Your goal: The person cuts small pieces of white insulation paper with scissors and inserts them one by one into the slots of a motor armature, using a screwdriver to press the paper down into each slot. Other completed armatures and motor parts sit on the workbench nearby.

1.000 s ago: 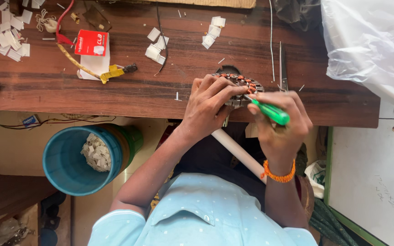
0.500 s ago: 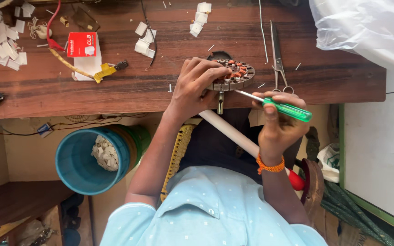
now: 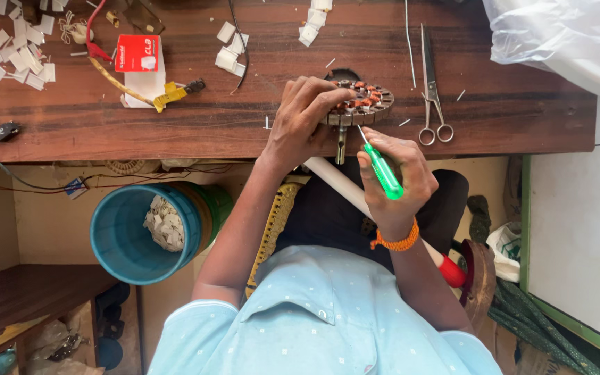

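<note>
Currently a round slotted metal stator [image 3: 357,103], with coppery-red windings in its slots, is gripped at the near edge of the scarred wooden bench [image 3: 175,118] by the left hand [image 3: 298,121], fingers curled over its rim. A green translucent-handled screwdriver [image 3: 380,167] is pinched in the right hand [image 3: 394,177] (thin steel shaft angled into the stator). Steel scissors [image 3: 432,87] lie just beside, white paper scraps [image 3: 19,48] farther left. A blue plastic bucket [image 3: 123,236] sits below the bench.

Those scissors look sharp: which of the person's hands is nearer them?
Right. The right hand, holding a green screwdriver, is below the scissors' handles; the left hand grips the round coil part farther left.
</note>
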The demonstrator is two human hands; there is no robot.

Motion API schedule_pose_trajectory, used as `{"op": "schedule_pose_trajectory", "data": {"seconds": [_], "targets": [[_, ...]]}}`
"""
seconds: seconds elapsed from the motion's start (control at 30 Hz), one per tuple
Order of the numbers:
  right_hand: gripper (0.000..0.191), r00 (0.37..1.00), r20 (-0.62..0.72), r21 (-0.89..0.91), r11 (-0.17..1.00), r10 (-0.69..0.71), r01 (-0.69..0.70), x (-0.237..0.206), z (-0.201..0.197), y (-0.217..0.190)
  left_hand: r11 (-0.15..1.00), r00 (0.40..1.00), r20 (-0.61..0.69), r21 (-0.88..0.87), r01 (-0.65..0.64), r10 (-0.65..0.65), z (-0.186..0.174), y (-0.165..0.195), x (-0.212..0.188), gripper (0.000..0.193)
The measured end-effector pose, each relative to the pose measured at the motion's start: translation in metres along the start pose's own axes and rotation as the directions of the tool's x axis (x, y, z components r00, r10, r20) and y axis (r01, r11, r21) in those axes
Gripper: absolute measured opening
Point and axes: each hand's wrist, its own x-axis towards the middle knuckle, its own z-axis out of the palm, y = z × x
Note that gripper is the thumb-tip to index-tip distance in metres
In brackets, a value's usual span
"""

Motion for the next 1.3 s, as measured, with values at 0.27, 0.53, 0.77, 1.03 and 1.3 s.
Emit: {"op": "schedule_pose_trajectory", "data": {"seconds": [0.27,0.53,0.77,1.03,1.3], "targets": [[0.026,0.978,-0.12,0.343,0.932,0.17,-0.119,-0.004,-0.015,0.009,0.963,0.992,0.071,0.241,-0.121,0.107,-0.006,0.021,0.012,0.054],[0.034,0.973,-0.066,0.377,0.909,0.22,-0.18,-0.004,-0.021,0.012,0.911,0.991,0.082,0.392,-0.13,0.106,-0.01,0.041,0.017,0.051],[0.032,0.987,0.014,0.251,0.955,0.158,-0.157,-0.006,-0.026,0.017,0.937,0.98,0.13,0.298,-0.181,0.148,-0.014,0.032,0.012,0.054],[0.024,0.99,0.029,0.428,0.894,0.137,-0.136,-0.012,-0.022,0.018,0.967,0.987,0.108,0.214,-0.142,0.121,-0.017,0.024,0.008,0.062],[0.021,0.987,0.092,0.369,0.916,0.132,-0.157,-0.01,-0.025,0.018,0.971,0.99,0.099,0.207,-0.118,0.099,-0.015,0.021,0.006,0.06]]}}
